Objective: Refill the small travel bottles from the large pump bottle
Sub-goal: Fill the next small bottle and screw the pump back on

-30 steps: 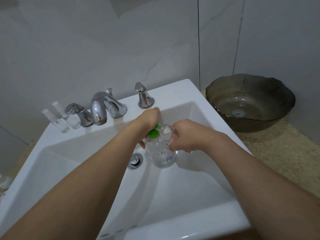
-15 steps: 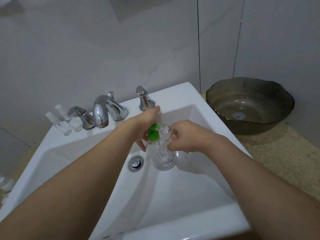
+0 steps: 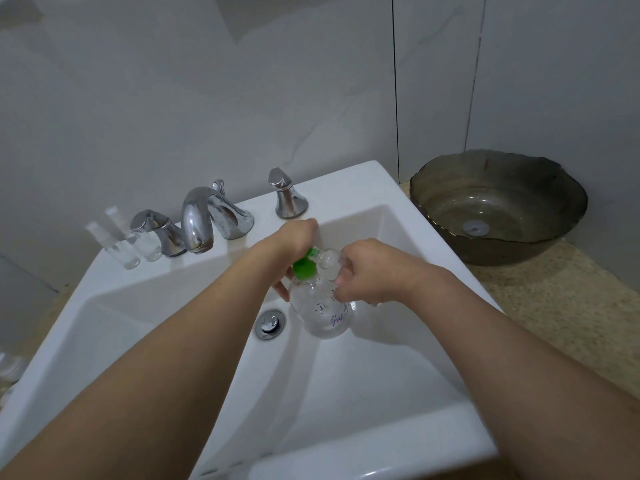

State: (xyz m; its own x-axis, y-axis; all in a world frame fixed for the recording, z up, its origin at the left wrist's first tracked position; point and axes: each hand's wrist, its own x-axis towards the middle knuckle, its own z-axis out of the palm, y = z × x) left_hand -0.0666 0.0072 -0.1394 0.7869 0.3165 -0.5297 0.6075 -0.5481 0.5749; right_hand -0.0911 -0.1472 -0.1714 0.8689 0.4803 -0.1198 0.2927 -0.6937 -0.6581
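Both hands meet over the sink [image 3: 363,393] on a clear pump bottle [image 3: 320,311]. The left hand [image 3: 289,245] curls round its green pump top [image 3: 304,266]; the right hand [image 3: 372,270] grips its neck. Fingers hide the nozzle. Two small bottles [image 3: 133,244] stand well left of the hands.

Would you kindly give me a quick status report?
Left hand on green pump. Right hand grips pump bottle over sink. Nothing in the way.

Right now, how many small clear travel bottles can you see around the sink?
2, side by side on the sink ledge left of the faucet handles: one nearer the edge, one beside the left handle. The hands may hide another.
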